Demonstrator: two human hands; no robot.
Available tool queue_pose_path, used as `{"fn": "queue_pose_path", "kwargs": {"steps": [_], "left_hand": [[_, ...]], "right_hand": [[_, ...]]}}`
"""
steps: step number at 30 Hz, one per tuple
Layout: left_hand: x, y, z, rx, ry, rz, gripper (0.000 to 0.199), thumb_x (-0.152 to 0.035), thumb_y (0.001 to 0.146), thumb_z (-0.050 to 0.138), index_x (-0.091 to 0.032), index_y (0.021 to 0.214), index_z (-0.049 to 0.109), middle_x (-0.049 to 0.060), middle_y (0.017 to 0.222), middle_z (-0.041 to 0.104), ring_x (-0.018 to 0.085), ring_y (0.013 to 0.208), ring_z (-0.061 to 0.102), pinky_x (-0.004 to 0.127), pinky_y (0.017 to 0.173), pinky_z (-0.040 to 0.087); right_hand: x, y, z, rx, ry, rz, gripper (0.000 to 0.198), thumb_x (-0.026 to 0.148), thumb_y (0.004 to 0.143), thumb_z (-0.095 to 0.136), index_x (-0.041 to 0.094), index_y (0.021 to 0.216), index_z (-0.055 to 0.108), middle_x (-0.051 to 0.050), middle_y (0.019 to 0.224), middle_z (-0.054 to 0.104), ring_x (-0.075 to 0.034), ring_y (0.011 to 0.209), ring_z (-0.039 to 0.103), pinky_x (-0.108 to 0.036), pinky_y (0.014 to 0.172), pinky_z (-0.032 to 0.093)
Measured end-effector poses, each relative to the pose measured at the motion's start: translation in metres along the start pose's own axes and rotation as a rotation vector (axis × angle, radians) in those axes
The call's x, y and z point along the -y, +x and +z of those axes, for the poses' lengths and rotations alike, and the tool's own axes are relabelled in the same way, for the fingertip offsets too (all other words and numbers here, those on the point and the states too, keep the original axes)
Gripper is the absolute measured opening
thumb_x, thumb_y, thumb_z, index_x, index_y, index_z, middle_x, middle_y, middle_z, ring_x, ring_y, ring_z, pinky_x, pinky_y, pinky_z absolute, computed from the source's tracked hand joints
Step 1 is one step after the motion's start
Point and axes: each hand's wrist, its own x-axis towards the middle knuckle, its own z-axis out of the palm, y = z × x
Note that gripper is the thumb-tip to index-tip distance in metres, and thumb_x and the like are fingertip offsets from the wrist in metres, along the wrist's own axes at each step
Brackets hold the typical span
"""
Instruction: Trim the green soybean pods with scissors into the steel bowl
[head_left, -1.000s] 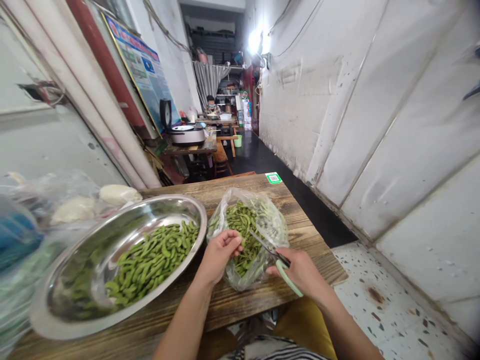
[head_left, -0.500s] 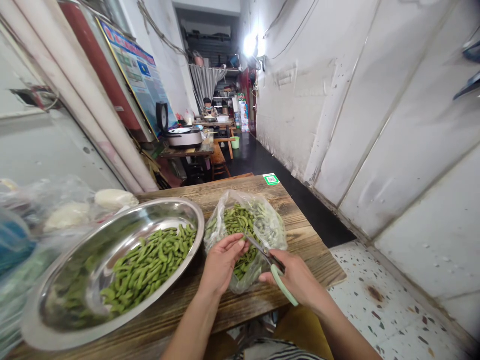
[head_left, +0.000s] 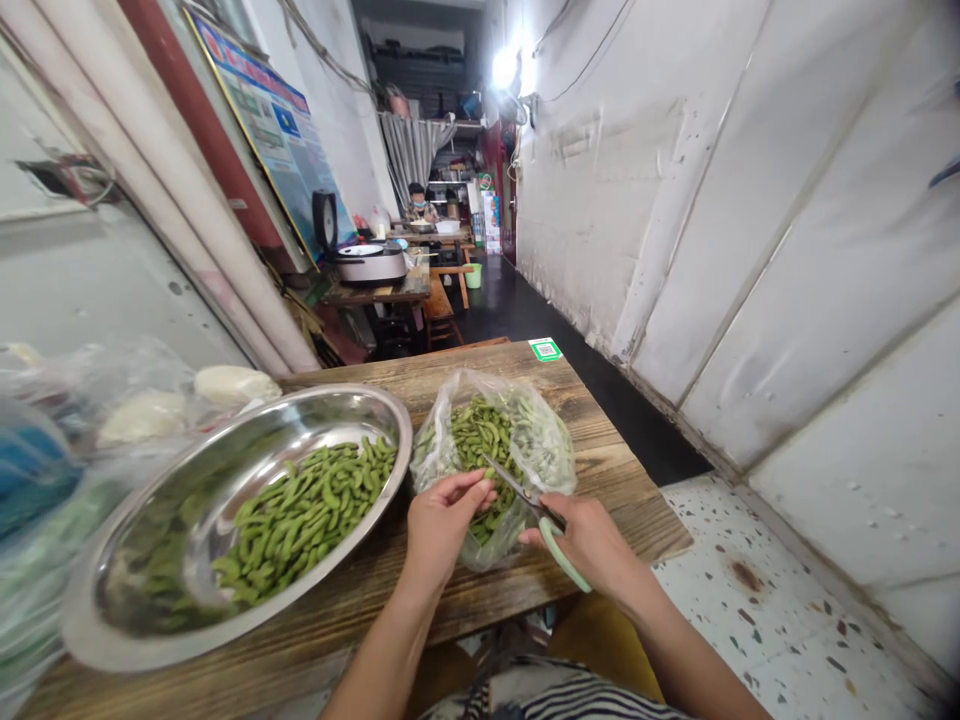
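My left hand (head_left: 448,510) pinches a green soybean pod (head_left: 489,474) between thumb and fingertips, over the near side of a clear plastic bag (head_left: 544,445). Inside the open bag lie many more pods (head_left: 480,428). Scissors (head_left: 553,552) with pale green handles are held in my right hand (head_left: 589,545), their blades pointing up and left, close by the pinched pod. To the left, a wide steel basin (head_left: 120,655) holds a heap of green pods (head_left: 315,520) on its right side.
Plastic bags with pale contents (head_left: 142,418) crowd the left edge. A green QR card (head_left: 545,349) lies at the wooden table's (head_left: 622,480) far corner. Beyond are a rice cooker (head_left: 369,265), a stool and a seated person (head_left: 420,205). A white wall runs along the right.
The view has shifted slightly, so the basin and bag sit a little higher. My hands stay over the bag, and the scissor blades look slightly nearer together.
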Motion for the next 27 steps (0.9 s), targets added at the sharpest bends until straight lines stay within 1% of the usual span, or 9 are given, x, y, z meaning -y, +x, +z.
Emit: {"fn": "queue_pose_path", "kwargs": {"steps": [3, 7, 9, 11, 15, 17, 19, 22, 27], "left_hand": [[-0.006, 0.002, -0.022, -0.187, 0.267, 0.246, 0.031, -0.036, 0.070, 0.070, -0.017, 0.093, 0.073, 0.007, 0.084, 0.075, 0.021, 0.075, 0.068, 0.037, 0.078, 0.053], [-0.032, 0.010, -0.066, -0.643, 0.724, 0.729, 0.025, -0.028, 0.078, 0.062, -0.019, 0.099, 0.072, 0.008, 0.103, 0.071, 0.024, 0.099, 0.063, 0.042, 0.096, 0.043], [-0.043, 0.013, -0.077, -0.731, 0.902, 0.801, 0.025, -0.028, 0.076, 0.064, -0.017, 0.098, 0.072, 0.013, 0.115, 0.065, 0.029, 0.110, 0.057, 0.047, 0.099, 0.037], [-0.045, 0.013, -0.073, -0.595, 0.970, 0.839, 0.021, -0.028, 0.077, 0.063, -0.017, 0.093, 0.072, 0.013, 0.112, 0.065, 0.029, 0.107, 0.057, 0.046, 0.097, 0.038], [-0.027, 0.001, -0.037, 0.207, 1.066, 0.706, 0.017, -0.023, 0.084, 0.055, -0.022, 0.083, 0.073, 0.005, 0.084, 0.070, 0.020, 0.084, 0.062, 0.036, 0.083, 0.041], [-0.017, -0.007, -0.020, 0.420, 1.194, 0.562, 0.015, -0.024, 0.082, 0.058, -0.023, 0.086, 0.072, 0.006, 0.085, 0.069, 0.022, 0.086, 0.061, 0.038, 0.081, 0.038], [-0.010, -0.012, -0.009, 0.464, 1.296, 0.481, 0.016, -0.027, 0.079, 0.062, -0.021, 0.091, 0.071, 0.008, 0.088, 0.068, 0.026, 0.091, 0.059, 0.040, 0.081, 0.036], [-0.006, -0.011, -0.002, 0.400, 1.336, 0.440, 0.019, -0.029, 0.076, 0.065, -0.018, 0.091, 0.069, 0.010, 0.092, 0.066, 0.028, 0.096, 0.057, 0.040, 0.082, 0.035], [-0.007, 0.003, -0.009, 0.368, 1.102, 0.336, 0.016, -0.029, 0.082, 0.056, -0.020, 0.080, 0.070, 0.006, 0.086, 0.071, 0.022, 0.085, 0.062, 0.035, 0.080, 0.039]], "right_hand": [[-0.003, 0.001, 0.002, 0.005, -0.073, 0.020, 0.030, 0.048, 0.081, 0.060, 0.019, 0.079, 0.062, -0.003, 0.072, 0.067, -0.017, 0.065, 0.060, -0.022, 0.058, 0.034], [-0.006, 0.001, -0.003, -0.004, -0.166, 0.084, 0.029, 0.048, 0.084, 0.056, 0.020, 0.085, 0.062, -0.004, 0.077, 0.069, -0.019, 0.070, 0.063, -0.023, 0.059, 0.033], [-0.007, 0.001, -0.005, -0.014, -0.187, 0.099, 0.029, 0.049, 0.084, 0.056, 0.021, 0.086, 0.062, -0.004, 0.080, 0.070, -0.020, 0.072, 0.064, -0.023, 0.059, 0.033], [-0.007, 0.002, -0.006, -0.026, -0.198, 0.101, 0.030, 0.050, 0.084, 0.056, 0.021, 0.085, 0.061, -0.004, 0.078, 0.069, -0.020, 0.070, 0.064, -0.023, 0.058, 0.032], [-0.006, 0.003, -0.009, -0.033, -0.203, 0.098, 0.031, 0.052, 0.083, 0.057, 0.021, 0.082, 0.060, -0.002, 0.073, 0.068, -0.018, 0.067, 0.062, -0.023, 0.057, 0.031], [-0.005, 0.002, -0.010, -0.033, -0.202, 0.091, 0.031, 0.051, 0.083, 0.057, 0.021, 0.081, 0.060, -0.003, 0.074, 0.068, -0.019, 0.068, 0.063, -0.023, 0.058, 0.032], [-0.005, 0.001, -0.010, -0.028, -0.199, 0.089, 0.030, 0.050, 0.084, 0.056, 0.021, 0.082, 0.061, -0.003, 0.076, 0.069, -0.019, 0.070, 0.063, -0.022, 0.059, 0.034], [-0.005, 0.000, -0.009, -0.024, -0.195, 0.097, 0.029, 0.049, 0.084, 0.056, 0.021, 0.088, 0.063, -0.005, 0.082, 0.070, -0.020, 0.075, 0.065, -0.023, 0.062, 0.036], [-0.003, 0.001, -0.010, -0.022, -0.170, 0.111, 0.030, 0.050, 0.082, 0.059, 0.021, 0.088, 0.064, -0.003, 0.078, 0.069, -0.020, 0.072, 0.064, -0.023, 0.061, 0.035]]}}
